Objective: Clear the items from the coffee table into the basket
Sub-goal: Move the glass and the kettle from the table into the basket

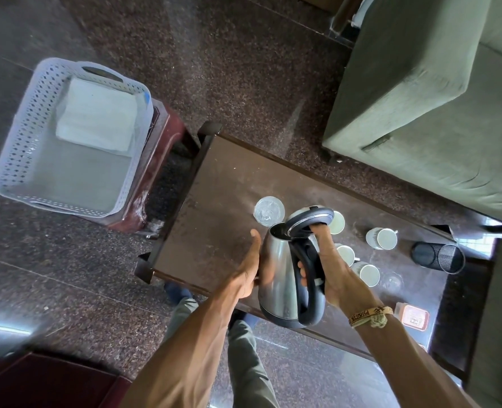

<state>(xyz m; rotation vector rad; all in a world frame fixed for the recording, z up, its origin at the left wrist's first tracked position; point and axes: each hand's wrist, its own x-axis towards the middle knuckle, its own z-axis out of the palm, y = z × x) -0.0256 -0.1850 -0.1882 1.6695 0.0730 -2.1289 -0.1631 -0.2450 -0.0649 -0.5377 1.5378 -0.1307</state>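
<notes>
A steel kettle [279,275] with a black handle and a half-raised lid hangs over the near edge of the dark coffee table [214,195]. My right hand [332,272] grips its handle, thumb up by the lid. My left hand [249,269] lies flat against the kettle's left side, fingers straight. A clear glass [268,210], several white cups [382,238], a black mesh holder [439,257] lying on its side and an orange-lidded box [414,316] stand on the table. The pale perforated basket [23,142] sits on a red stool to the left, with a folded white cloth [96,116] inside.
A green sofa [426,98] stands beyond the table at the right. Another green seat [499,319] borders the table's right end. The red stool [161,160] almost touches the table's left corner. My legs [243,348] stand at the near edge on the dark stone floor.
</notes>
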